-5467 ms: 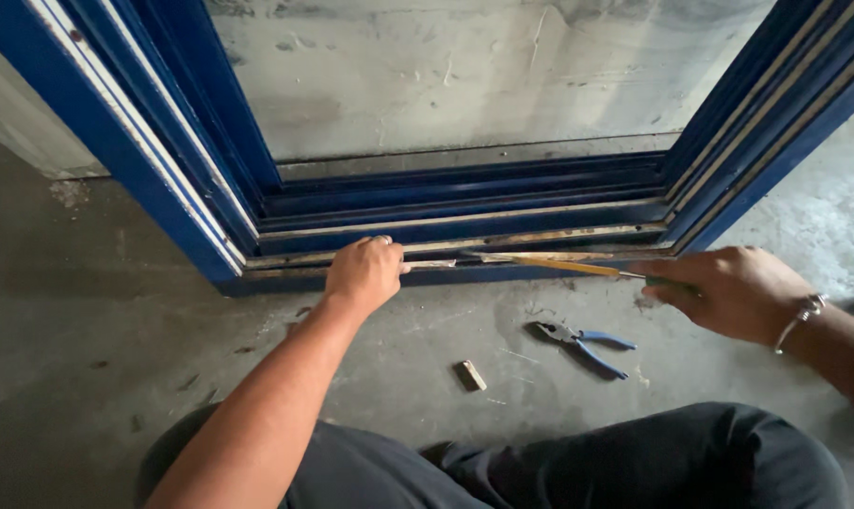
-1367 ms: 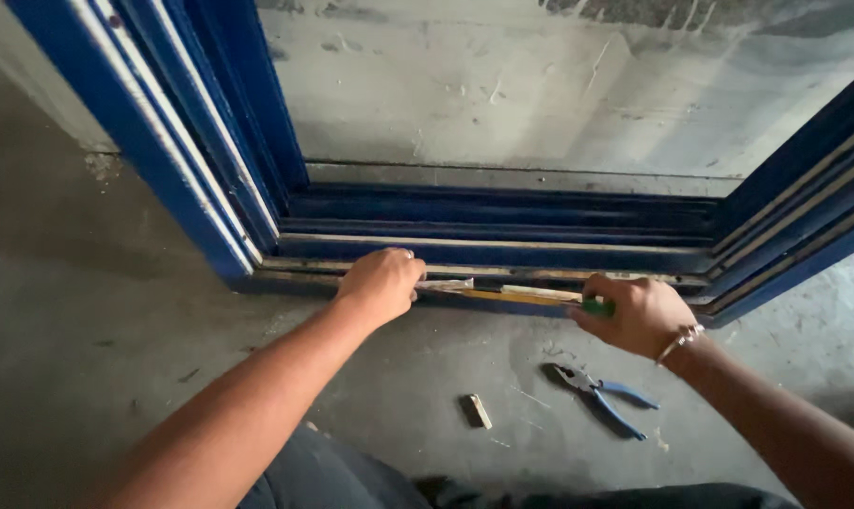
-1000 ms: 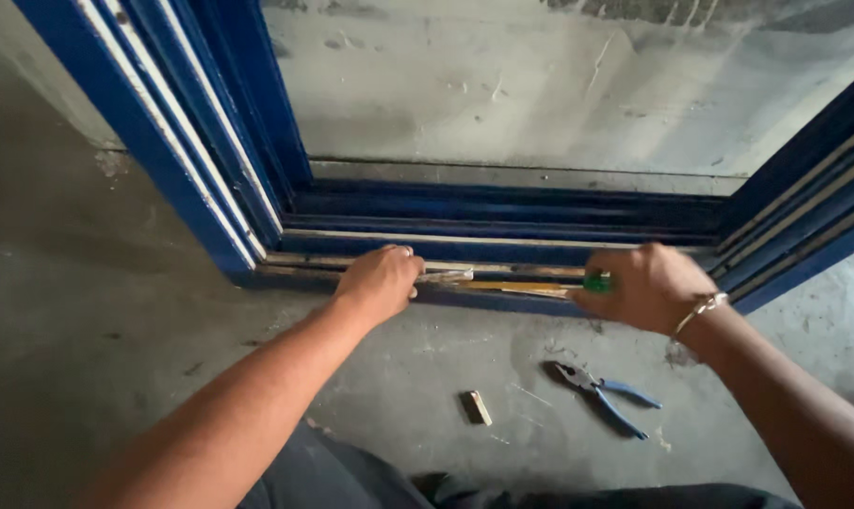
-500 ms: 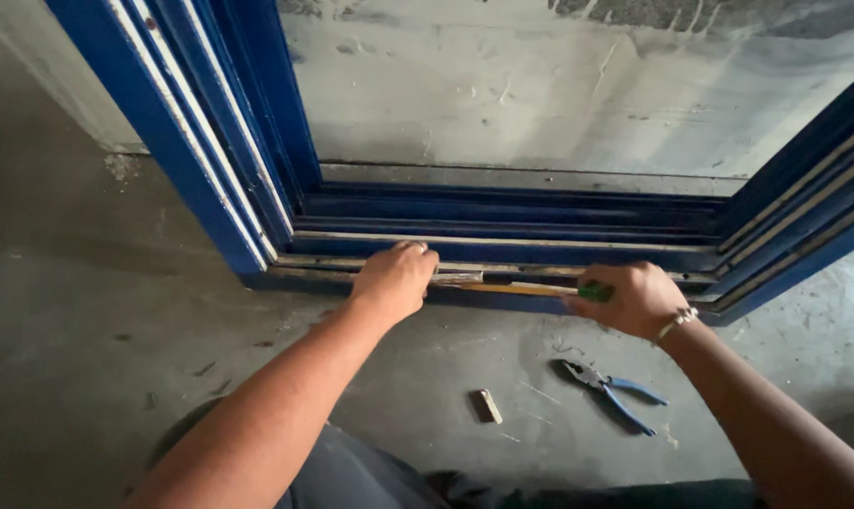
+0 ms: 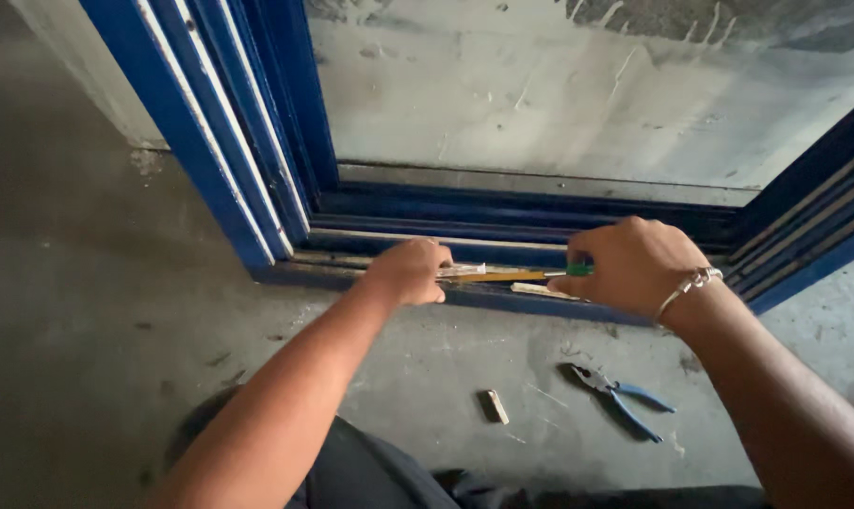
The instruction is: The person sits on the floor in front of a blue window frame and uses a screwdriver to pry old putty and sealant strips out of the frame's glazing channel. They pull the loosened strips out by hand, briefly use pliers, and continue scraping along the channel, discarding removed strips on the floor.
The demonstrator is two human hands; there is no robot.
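Screwdriver (image 5: pixel 526 275) lies along blue frame's bottom track (image 5: pixel 502 302) — right hand (image 5: pixel 634 266) grips green handle, left hand (image 5: pixel 410 271) pinches tip end.

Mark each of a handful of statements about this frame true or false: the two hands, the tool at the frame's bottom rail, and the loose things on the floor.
1. The right hand grips a tool with a green handle. True.
2. The left hand is holding the pliers. False: the pliers lie on the concrete floor, touched by neither hand.
3. The left hand rests at the bottom rail of the blue frame. True.
4. The pliers have red handles. False: they are blue.
5. A small pale block lies on the floor left of the pliers. True.
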